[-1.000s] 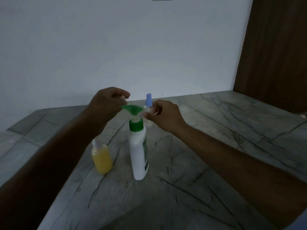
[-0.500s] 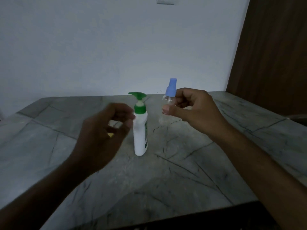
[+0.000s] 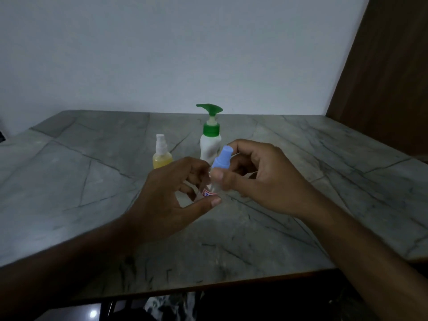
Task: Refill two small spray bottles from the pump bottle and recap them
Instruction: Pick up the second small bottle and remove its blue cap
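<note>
Both hands meet over the table (image 3: 324, 158), above its middle, on one clear bottle (image 3: 212, 187); it's off the surface, tilted, blue cap (image 3: 221, 157) leaning up and to the right; a red and blue label shows low on its body.

Left hand (image 3: 171, 200): fingers curled round the bottle's body from the left, thumb stretched under it, tip by the label; it holds the lower part.

Right hand (image 3: 261, 179): thumb and forefinger pinch the bottle at the base of the blue cap, thumb on the near side; other fingers curled loosely behind, holding nothing that can be seen; cap on the bottle, can't tell if it's screwed tight.

Fill level of the clear bottle can't be read; dim light, fingers cover most of it.

Yellow bottle (image 3: 162, 156): stands upright on the table behind the left hand, white spray head on, yellow liquid in its lower part; bottom hidden by the knuckles.

Pump bottle (image 3: 210, 144): white body, green collar and pump head, upright just right of the yellow bottle, apart from it; nozzle points left; lower half hidden behind the hands and blue cap.

Table is grey marble with dark veins; white wall behind, brown wooden panel at right.
</note>
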